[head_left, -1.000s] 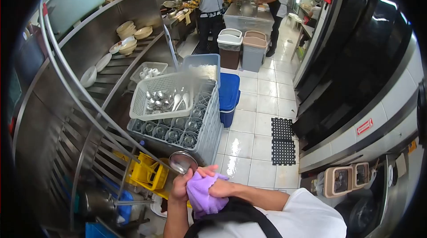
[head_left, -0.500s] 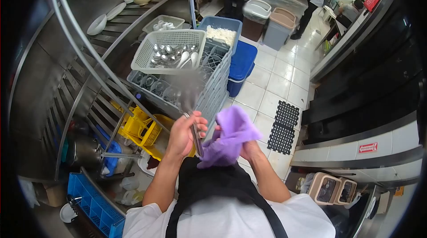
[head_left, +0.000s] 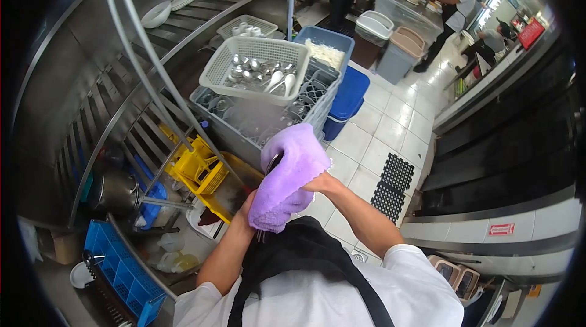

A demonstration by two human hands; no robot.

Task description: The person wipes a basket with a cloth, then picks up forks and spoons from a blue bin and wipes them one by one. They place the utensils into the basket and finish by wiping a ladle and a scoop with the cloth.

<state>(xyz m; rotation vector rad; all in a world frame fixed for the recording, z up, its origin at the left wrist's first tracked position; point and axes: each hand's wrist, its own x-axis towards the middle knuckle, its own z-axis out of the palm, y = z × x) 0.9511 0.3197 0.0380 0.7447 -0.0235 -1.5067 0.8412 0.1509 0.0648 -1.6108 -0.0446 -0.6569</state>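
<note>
A purple cloth (head_left: 290, 177) is draped over a bundle of metal cutlery (head_left: 276, 161) in front of my apron. Only a dark sliver of the metal shows in the cloth's upper fold, and thin ends poke out below it. My left hand (head_left: 249, 203) is closed around the cutlery, its fingers mostly under the cloth. From the other side, my right hand (head_left: 317, 181) grips the cloth and presses it around the bundle. Just beyond them, a pale plastic basket (head_left: 213, 83) of spoons and other cutlery rests on grey glass racks (head_left: 244, 138).
A steel rack (head_left: 201, 28) with plates and bowls runs along the left. A yellow mop wringer (head_left: 204, 171) and a blue divided crate (head_left: 113, 260) stand below. Blue and grey bins are ahead, black mats (head_left: 390, 180) lie on the tiles, and several people are farther back.
The cloth has moved left from beside the cutlery and now wraps it. My right hand has come across with it. The view has shifted slightly, and the basket appears farther right.
</note>
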